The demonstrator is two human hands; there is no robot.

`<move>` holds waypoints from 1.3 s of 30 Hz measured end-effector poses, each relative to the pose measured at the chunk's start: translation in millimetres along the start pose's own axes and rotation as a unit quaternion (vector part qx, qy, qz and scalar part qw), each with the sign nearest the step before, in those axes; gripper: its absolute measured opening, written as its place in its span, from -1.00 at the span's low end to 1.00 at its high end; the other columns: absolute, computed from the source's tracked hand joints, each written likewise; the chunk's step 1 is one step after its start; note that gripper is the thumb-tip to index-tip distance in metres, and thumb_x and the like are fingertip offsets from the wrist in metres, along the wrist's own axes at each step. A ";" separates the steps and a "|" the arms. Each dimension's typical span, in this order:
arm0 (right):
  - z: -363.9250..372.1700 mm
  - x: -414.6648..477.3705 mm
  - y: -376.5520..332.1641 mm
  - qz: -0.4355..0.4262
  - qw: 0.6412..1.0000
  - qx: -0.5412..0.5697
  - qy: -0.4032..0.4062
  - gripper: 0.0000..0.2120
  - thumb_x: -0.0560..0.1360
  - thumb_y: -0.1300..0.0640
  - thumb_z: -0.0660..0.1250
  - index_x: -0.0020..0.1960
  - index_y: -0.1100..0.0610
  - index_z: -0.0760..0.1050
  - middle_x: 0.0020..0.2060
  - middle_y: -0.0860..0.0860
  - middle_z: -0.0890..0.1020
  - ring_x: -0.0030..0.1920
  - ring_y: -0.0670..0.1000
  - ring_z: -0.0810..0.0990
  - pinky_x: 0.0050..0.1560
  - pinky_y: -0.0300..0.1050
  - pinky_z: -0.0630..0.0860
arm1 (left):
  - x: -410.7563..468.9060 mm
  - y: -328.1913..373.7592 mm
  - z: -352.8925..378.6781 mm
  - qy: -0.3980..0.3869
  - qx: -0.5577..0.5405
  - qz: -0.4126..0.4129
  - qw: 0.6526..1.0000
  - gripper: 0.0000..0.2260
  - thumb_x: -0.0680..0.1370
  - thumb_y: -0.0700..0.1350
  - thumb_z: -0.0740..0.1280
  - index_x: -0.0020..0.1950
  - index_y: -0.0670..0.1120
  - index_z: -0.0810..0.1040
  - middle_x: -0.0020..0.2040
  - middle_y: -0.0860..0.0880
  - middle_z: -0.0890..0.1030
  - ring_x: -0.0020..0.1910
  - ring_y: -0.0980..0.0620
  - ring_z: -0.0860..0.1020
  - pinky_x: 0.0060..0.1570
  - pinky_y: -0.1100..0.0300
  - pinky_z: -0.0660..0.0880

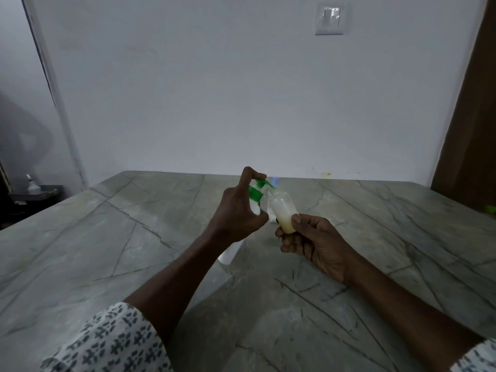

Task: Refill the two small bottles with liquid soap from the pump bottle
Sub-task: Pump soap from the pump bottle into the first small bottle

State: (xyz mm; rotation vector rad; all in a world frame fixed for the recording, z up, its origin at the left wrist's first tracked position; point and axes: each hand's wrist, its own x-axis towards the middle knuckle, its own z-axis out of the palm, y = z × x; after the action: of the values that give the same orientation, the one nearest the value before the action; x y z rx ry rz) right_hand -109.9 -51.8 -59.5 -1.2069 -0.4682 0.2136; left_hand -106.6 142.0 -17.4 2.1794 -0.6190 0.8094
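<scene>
A white pump bottle with a green pump head stands on the grey stone table. My left hand wraps around its upper body, index finger bent over the pump top. My right hand grips a small clear bottle, tilted, its mouth under the green nozzle. Pale yellowish soap fills roughly its lower half. Behind these, something with a blue top peeks out, mostly hidden.
A small white object lies on the table behind the held bottle. A green item sits at the table's far right edge. A brown door stands at right, a dark side shelf at left.
</scene>
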 end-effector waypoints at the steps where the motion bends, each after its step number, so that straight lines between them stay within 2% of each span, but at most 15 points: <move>1: -0.1 0.0 -0.4 -0.006 1.000 -0.001 0.001 -0.46 0.34 -0.01 0.39 0.16 0.35 0.51 -0.16 0.22 0.68 -0.30 0.03 0.65 -0.23 -0.11 0.64 | 0.3 0.0 0.3 0.000 0.001 0.000 1.000 -0.37 0.33 -0.27 0.53 0.31 -0.08 0.32 0.05 0.06 0.53 -0.22 0.16 0.55 -0.22 0.50 0.46; 4: -0.9 -0.2 -2.1 -0.025 1.000 0.002 0.002 -0.52 0.35 0.00 0.40 0.11 0.34 0.56 -0.17 0.22 0.66 -0.33 0.02 0.62 -0.25 -0.13 0.62 | -0.3 0.8 1.2 -0.003 0.006 0.004 1.000 -0.33 0.33 -0.26 0.52 0.35 -0.06 0.29 0.01 0.04 0.55 -0.26 0.10 0.56 -0.26 0.37 0.52; 7: -1.6 -0.1 -4.6 -0.039 0.999 -0.007 0.016 -0.58 0.39 0.01 0.38 0.06 0.33 0.59 -0.20 0.22 0.65 -0.37 0.01 0.57 -0.30 -0.13 0.59 | -1.3 1.4 2.2 -0.009 0.022 0.016 1.000 -0.27 0.33 -0.23 0.51 0.41 -0.01 0.25 0.02 0.04 0.55 -0.27 0.02 0.57 -0.23 0.09 0.61; 10: -1.6 -0.1 -7.6 -0.070 0.995 -0.045 0.057 -0.64 0.45 0.03 0.35 0.01 0.34 0.60 -0.24 0.22 0.62 -0.42 0.03 0.52 -0.37 -0.11 0.54 | -1.8 1.3 1.9 -0.008 0.024 0.018 1.000 -0.25 0.33 -0.20 0.51 0.43 0.02 0.23 0.04 0.07 0.53 -0.25 0.01 0.58 -0.19 0.04 0.62; 12: -2.6 0.0 -9.2 -0.091 0.990 -0.065 0.085 -0.66 0.46 0.04 0.34 -0.01 0.33 0.61 -0.28 0.21 0.62 -0.44 0.05 0.49 -0.40 -0.11 0.51 | -1.5 1.0 1.7 -0.008 0.024 0.018 1.000 -0.25 0.33 -0.20 0.51 0.43 0.02 0.23 0.00 0.06 0.54 -0.26 0.06 0.57 -0.20 0.09 0.61; 16: -6.1 0.5 -11.1 -0.112 0.983 -0.101 0.108 -0.77 0.52 0.11 0.33 -0.02 0.29 0.62 -0.30 0.21 0.62 -0.45 0.06 0.48 -0.40 -0.11 0.51 | -1.4 0.9 2.2 -0.011 0.022 0.024 0.999 -0.23 0.33 -0.23 0.53 0.45 -0.02 0.24 0.01 0.09 0.51 -0.25 0.17 0.54 -0.24 0.41 0.52; 19: -7.3 0.5 -11.9 -0.116 0.980 -0.117 0.110 -0.70 0.46 0.05 0.37 0.01 0.28 0.62 -0.29 0.21 0.63 -0.44 0.07 0.50 -0.38 -0.09 0.52 | -0.8 1.2 1.1 -0.012 0.014 0.026 0.999 -0.24 0.33 -0.24 0.54 0.44 -0.05 0.26 -0.01 0.13 0.49 -0.27 0.22 0.53 -0.23 0.52 0.45; 22: -7.9 0.3 -13.6 -0.119 0.979 -0.124 0.106 -0.67 0.42 0.02 0.39 0.00 0.28 0.62 -0.29 0.22 0.63 -0.44 0.07 0.50 -0.37 -0.09 0.53 | -0.4 2.0 0.9 -0.017 0.010 0.025 1.000 -0.24 0.32 -0.25 0.54 0.44 -0.06 0.27 -0.08 0.22 0.46 -0.29 0.26 0.53 -0.24 0.54 0.42; 25: -9.3 -0.7 -14.5 -0.124 0.978 -0.133 0.106 -0.69 0.42 0.03 0.39 -0.02 0.28 0.63 -0.30 0.22 0.63 -0.44 0.08 0.52 -0.35 -0.09 0.55 | -0.1 2.4 0.9 -0.024 0.005 0.027 0.999 -0.24 0.33 -0.27 0.53 0.44 -0.07 0.26 -0.10 0.30 0.43 -0.22 0.36 0.54 -0.25 0.56 0.40; 29: -9.1 -0.9 -15.0 -0.129 0.977 -0.133 0.109 -0.69 0.42 0.04 0.40 -0.02 0.29 0.62 -0.30 0.24 0.62 -0.45 0.10 0.53 -0.33 -0.05 0.57 | -0.5 1.6 -1.1 -0.027 -0.005 0.031 0.999 -0.26 0.33 -0.28 0.50 0.44 -0.07 0.28 -0.18 0.25 0.48 -0.20 0.35 0.54 -0.23 0.54 0.41; 33: -9.3 1.3 -14.0 -0.134 0.973 -0.140 0.124 -0.74 0.46 0.09 0.40 -0.03 0.31 0.62 -0.30 0.33 0.59 -0.45 0.10 0.54 -0.29 -0.01 0.58 | -1.5 1.9 -2.0 -0.035 -0.010 0.033 0.999 -0.24 0.33 -0.29 0.50 0.46 -0.05 0.26 -0.16 0.25 0.49 -0.18 0.35 0.55 -0.22 0.55 0.41; 35: -8.9 1.3 -14.2 -0.132 0.973 -0.141 0.123 -0.74 0.46 0.09 0.40 -0.02 0.30 0.62 -0.30 0.31 0.60 -0.44 0.09 0.55 -0.27 0.00 0.59 | -1.6 0.8 -3.8 -0.040 -0.015 0.035 0.998 -0.23 0.33 -0.29 0.50 0.46 -0.04 0.25 -0.14 0.24 0.50 -0.18 0.31 0.56 -0.22 0.54 0.41; 39: -7.8 0.4 -15.4 -0.121 0.978 -0.136 0.104 -0.69 0.41 0.06 0.41 0.03 0.28 0.61 -0.29 0.27 0.61 -0.41 0.08 0.56 -0.25 0.00 0.61 | -0.8 -2.5 -9.5 -0.048 -0.018 0.031 0.998 -0.22 0.31 -0.29 0.48 0.46 0.01 0.26 -0.16 0.17 0.55 -0.28 0.08 0.56 -0.24 0.49 0.41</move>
State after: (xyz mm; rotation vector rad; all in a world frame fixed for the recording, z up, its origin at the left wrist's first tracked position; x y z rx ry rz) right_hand -107.3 -63.6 -47.2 -1.4083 -0.4663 -0.1917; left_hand -109.0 150.9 -14.0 2.1844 -0.7475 0.7245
